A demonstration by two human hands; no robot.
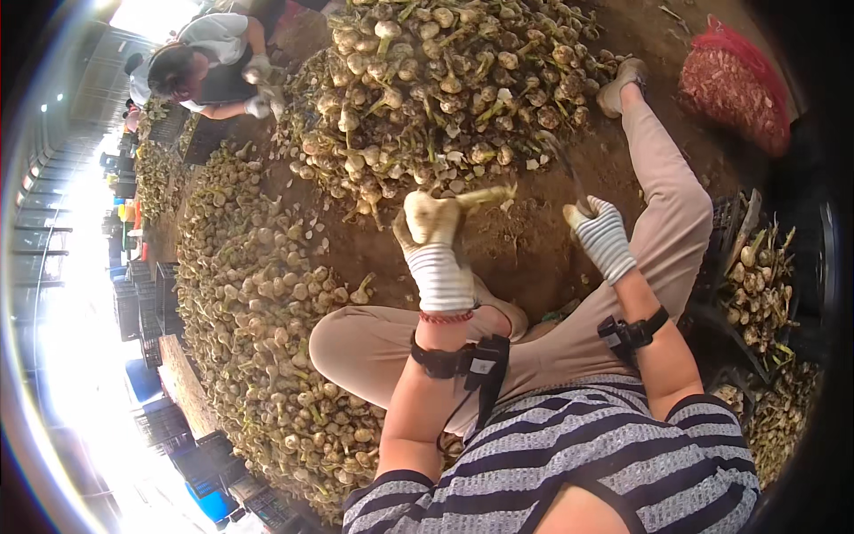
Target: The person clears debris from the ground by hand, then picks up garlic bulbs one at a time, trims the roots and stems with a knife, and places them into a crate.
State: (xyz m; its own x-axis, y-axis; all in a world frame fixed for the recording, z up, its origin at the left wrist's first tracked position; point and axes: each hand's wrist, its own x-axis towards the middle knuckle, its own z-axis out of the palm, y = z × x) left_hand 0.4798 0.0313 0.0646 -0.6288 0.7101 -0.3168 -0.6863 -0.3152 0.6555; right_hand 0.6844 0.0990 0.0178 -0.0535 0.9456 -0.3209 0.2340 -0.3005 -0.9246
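My left hand [436,254], in a striped white-and-tan work glove, is closed round a garlic bulb with its stem [487,195] pointing to the right. Some of the bulb is covered by the fingers. In the matching glove, my right hand [602,238] grips a thin dark curved blade [567,166], a sickle-like knife whose handle is mostly hidden in the fist. The blade points up and away from me, apart from the garlic in my left hand. Just beyond both hands rises a big heap of garlic [445,84] with stems on.
Trimmed-looking garlic bulbs [267,329] spread widely on my left. A red mesh sack [737,89] lies at the far right, and a dark crate [725,236] with garlic stands by my right knee. Another person [200,67] in gloves works at the far left. Stacked crates [133,307] line the left side.
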